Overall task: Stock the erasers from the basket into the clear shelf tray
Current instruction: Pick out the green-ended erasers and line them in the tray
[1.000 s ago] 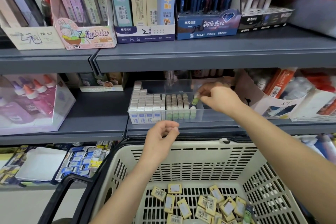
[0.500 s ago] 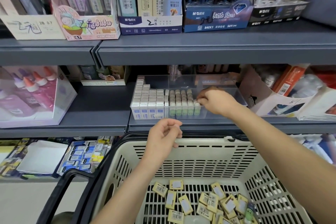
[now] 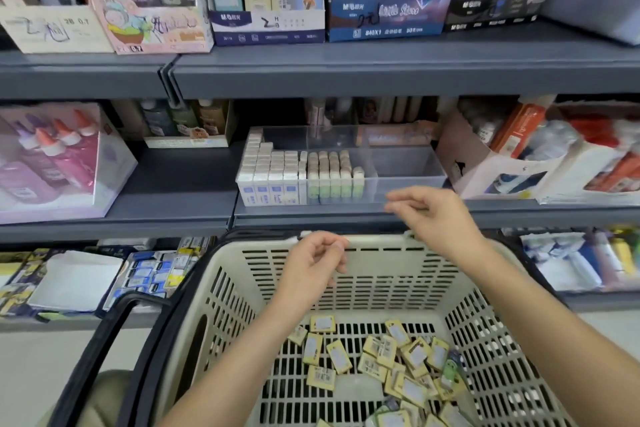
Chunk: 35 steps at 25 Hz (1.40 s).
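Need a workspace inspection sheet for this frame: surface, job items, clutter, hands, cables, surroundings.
Surface: grey metal shelf, tray at its front edge.
Job's things: clear tray, left part filled with upright erasers, right part bare; loose erasers in cream basket.
Clutter: nothing seen in tray.
Hands: left hand and right hand above the basket rim, both look empty.
Cables: nothing seen.
Surroundings: glue bottles left, pencil-lead boxes above.
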Available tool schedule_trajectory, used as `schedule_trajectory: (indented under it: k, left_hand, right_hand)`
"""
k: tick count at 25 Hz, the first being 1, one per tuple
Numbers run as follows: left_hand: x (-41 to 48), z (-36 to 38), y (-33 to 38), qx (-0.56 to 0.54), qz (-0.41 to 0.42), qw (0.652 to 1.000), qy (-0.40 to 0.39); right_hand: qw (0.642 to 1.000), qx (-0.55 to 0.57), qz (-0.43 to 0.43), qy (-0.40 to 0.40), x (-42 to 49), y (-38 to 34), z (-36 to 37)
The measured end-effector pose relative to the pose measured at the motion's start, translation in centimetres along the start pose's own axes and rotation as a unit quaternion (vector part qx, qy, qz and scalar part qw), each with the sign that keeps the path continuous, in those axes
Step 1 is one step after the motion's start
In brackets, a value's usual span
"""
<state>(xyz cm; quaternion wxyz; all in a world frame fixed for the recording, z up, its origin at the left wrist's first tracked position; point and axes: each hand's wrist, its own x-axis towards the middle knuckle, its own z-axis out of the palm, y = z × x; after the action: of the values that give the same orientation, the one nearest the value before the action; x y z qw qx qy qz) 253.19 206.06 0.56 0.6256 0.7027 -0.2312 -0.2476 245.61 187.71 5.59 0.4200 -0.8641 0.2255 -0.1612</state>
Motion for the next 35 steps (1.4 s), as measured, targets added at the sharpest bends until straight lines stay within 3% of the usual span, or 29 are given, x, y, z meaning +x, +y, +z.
schedule_trajectory:
  k: [2,7,9,12,18,25,28,30,33,35]
  left_hand:
    - [-0.9,0.7,-1.5,0.024,-0.036,0.999,-0.017]
    - [-2.7,2.5,-5.7,0.140,-0.131,0.974,-0.122]
    - [-3.2,2.7,-7.0,0.153,-0.158,0.965,-0.144]
    - [-3.7,2.5,-8.5,0.166,-0.187,0.954,-0.163]
    - [-3.7,2.3,-9.8,0.205,-0.187,0.939,-0.202]
    - [-3.9,2.6,-10.7,0.222,-0.194,0.931,-0.218]
    - [-4.3,2.9,-11.1,0.267,-0.159,0.921,-0.237]
    - [-4.3,3.2,-11.2,0.322,-0.106,0.905,-0.258]
    - [-4.2,3.3,-11.2,0.370,-0.054,0.903,-0.211]
    - [-4.0,2.8,-11.6,0.379,-0.061,0.902,-0.199]
  right_hand:
    - [0.999,0.019,0.034,-0.036,-3.6,1.8,1.3]
    - [0.973,-0.057,0.176,-0.136,-7.2,8.1,5.2]
    - [0.938,-0.153,0.234,-0.206,-7.6,10.5,5.5]
    - [0.854,-0.334,0.253,-0.310,-8.9,13.3,5.4]
    - [0.816,-0.387,0.294,-0.315,-10.6,14.9,6.0]
    - [0.866,-0.296,0.261,-0.306,-10.8,13.8,7.0]
    - [0.916,-0.065,0.280,-0.280,-10.4,11.8,7.8]
    - [0.913,0.057,0.283,-0.287,-10.2,10.4,8.3]
    - [0.891,0.173,0.303,-0.292,-10.3,10.1,8.4]
    - [0.891,0.160,0.302,-0.298,-10.6,10.8,8.3]
